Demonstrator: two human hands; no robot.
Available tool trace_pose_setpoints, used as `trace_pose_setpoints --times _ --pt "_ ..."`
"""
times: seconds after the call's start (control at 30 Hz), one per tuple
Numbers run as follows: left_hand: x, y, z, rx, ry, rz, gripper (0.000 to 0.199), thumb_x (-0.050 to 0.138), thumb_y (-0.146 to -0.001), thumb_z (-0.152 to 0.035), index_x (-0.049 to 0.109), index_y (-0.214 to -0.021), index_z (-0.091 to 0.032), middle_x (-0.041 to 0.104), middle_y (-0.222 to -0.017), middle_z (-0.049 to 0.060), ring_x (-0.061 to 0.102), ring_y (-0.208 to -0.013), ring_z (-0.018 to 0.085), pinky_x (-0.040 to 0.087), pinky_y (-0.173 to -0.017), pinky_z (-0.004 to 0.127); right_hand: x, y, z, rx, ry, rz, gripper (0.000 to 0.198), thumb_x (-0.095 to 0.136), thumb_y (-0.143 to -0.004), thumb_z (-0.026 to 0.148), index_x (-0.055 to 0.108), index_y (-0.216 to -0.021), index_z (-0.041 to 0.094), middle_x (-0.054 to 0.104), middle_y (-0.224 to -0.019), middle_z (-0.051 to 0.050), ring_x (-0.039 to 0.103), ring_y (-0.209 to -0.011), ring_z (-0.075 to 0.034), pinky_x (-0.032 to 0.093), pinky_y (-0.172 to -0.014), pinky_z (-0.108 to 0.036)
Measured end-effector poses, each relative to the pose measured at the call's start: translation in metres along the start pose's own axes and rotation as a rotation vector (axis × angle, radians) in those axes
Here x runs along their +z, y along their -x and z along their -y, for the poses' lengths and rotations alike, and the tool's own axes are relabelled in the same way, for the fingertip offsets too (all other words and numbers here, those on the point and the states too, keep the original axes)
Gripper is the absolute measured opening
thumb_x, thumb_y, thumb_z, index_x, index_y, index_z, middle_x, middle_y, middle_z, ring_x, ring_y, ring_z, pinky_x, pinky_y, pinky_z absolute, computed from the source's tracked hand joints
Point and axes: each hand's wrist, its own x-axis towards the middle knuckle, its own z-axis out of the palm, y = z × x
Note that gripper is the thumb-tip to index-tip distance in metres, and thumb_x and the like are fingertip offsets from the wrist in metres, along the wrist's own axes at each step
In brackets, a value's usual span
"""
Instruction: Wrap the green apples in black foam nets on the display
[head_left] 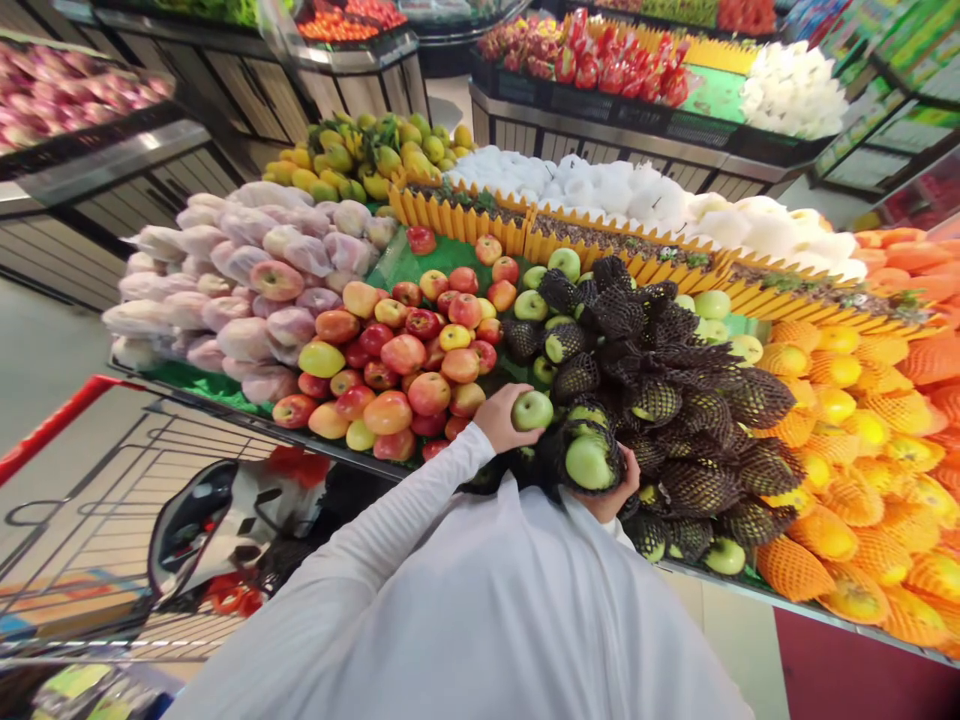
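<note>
My left hand (500, 418) is closed round a bare green apple (532, 411) at the front of the fruit display. To its right, my right hand (621, 484) grips another green apple (589, 462), which sits in a black foam net with its front side showing. Green apples in black nets (697, 415) are piled just right of my right hand. On the left, a heap of loose red and yellow apples (405, 355) lies close to my left hand. Fingers of my right hand are partly hidden behind the netted apple.
A wire shopping cart (112, 480) with a red handle stands at the left, holding a bag. Wrapped pale pink fruit (240, 270) lies left of the apples; orange-netted fruit (855, 450) lies right. A yellow picket divider (555, 232) runs behind, with white-wrapped fruit (645, 195) beyond.
</note>
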Motion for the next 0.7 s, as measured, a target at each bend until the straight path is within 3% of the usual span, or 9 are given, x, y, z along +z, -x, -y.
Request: trace_pose_setpoints --times 0.1,0.2,0.3,0.43,0.53,0.63,0.7 --pt "0.003 0.026 -0.004 0.111 0.298 0.114 0.072 0.08 -0.064 -0.043 0.05 -0.125 -0.019 0.064 -0.119 0.009 0.064 -0.108 0.024 0.052 -0.097 0.037 -0.004 -0.002 0.007 -0.027 -0.02 0.009 0.093 0.076 -0.066 0.05 0.035 -0.144 0.019 0.052 -0.127 -0.016 0.056 -0.114 -0.035 0.045 -0.098 -0.055" --pt "0.017 0.045 -0.002 0.205 0.34 0.273 0.071 0.082 -0.061 -0.045 0.056 -0.121 -0.018 0.064 -0.119 0.011 0.063 -0.11 0.029 0.05 -0.099 0.043 -0.01 -0.006 0.014 -0.045 -0.092 0.081 0.068 0.068 -0.075 0.043 0.046 -0.135 0.021 0.056 -0.124 -0.014 0.058 -0.114 -0.034 0.047 -0.097 -0.055" --pt "0.035 0.054 0.0 0.239 0.42 0.296 0.072 0.081 -0.063 -0.04 0.054 -0.125 -0.016 0.062 -0.125 0.015 0.06 -0.117 0.031 0.048 -0.103 0.048 -0.015 -0.009 0.015 -0.062 -0.176 0.227 0.044 0.058 -0.082 0.041 0.056 -0.121 0.02 0.064 -0.114 -0.013 0.065 -0.104 -0.033 0.054 -0.089 -0.052" --pt "0.047 0.057 0.001 0.252 0.475 0.282 0.081 0.079 -0.063 -0.03 0.047 -0.136 -0.015 0.057 -0.134 0.018 0.055 -0.125 0.034 0.043 -0.109 0.052 -0.016 -0.013 0.012 -0.071 -0.232 0.391 0.045 0.061 -0.078 0.045 0.06 -0.115 0.019 0.069 -0.111 -0.014 0.068 -0.102 -0.035 0.057 -0.087 -0.05" --pt "0.038 0.051 0.004 0.291 0.513 0.333 0.081 0.076 -0.066 -0.033 0.045 -0.138 -0.017 0.054 -0.137 0.017 0.053 -0.127 0.034 0.041 -0.111 0.052 -0.015 -0.015 0.011 -0.062 -0.262 0.449 0.053 0.064 -0.075 0.047 0.058 -0.121 0.021 0.069 -0.115 -0.013 0.068 -0.104 -0.034 0.057 -0.088 -0.049" --pt "0.013 0.04 0.005 0.322 0.521 0.461 0.078 0.071 -0.073 -0.042 0.045 -0.141 -0.016 0.05 -0.139 0.019 0.046 -0.132 0.036 0.035 -0.114 0.056 -0.014 -0.016 0.012 -0.047 -0.281 0.474 0.057 0.067 -0.073 0.048 0.057 -0.123 0.023 0.07 -0.115 -0.011 0.069 -0.103 -0.031 0.058 -0.087 -0.045" --pt "-0.007 0.032 -0.003 0.336 0.566 0.469 0.084 0.065 -0.079 -0.051 0.035 -0.148 -0.015 0.04 -0.148 0.021 0.037 -0.14 0.038 0.029 -0.117 0.058 -0.014 -0.015 0.012 -0.031 -0.287 0.477 0.059 0.068 -0.072 0.049 0.056 -0.124 0.023 0.07 -0.116 -0.011 0.069 -0.104 -0.031 0.058 -0.088 -0.045"
